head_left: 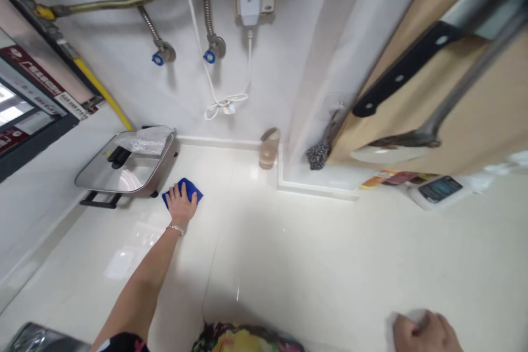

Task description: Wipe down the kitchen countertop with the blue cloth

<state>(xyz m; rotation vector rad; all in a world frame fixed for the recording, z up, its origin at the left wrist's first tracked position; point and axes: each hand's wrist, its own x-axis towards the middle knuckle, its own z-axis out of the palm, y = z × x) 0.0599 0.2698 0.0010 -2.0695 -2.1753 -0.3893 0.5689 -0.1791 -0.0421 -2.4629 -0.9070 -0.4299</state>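
Observation:
My left hand (182, 206) presses a folded blue cloth (192, 188) onto the white countertop (264, 247), fingers spread over it. The cloth's edges show past my fingertips on both sides. Just left of it stands an electric pan (142, 179) with a glass lid, a black lid knob and black side handles; a clear plastic bag lies on the lid. At the lower right, my right hand (427, 333) rests on the counter with its fingers curled in. No object shows in it, and the frame's bottom edge cuts it off.
A brownish translucent cup (269, 148) stands by the wall corner. A knife (408, 71), a spatula (437, 126) and a steel scrubber (318, 155) hang at the right. Above are a white plug (249, 3), its cable and blue-handled valves (210, 55). A white device (437, 191) sits far right.

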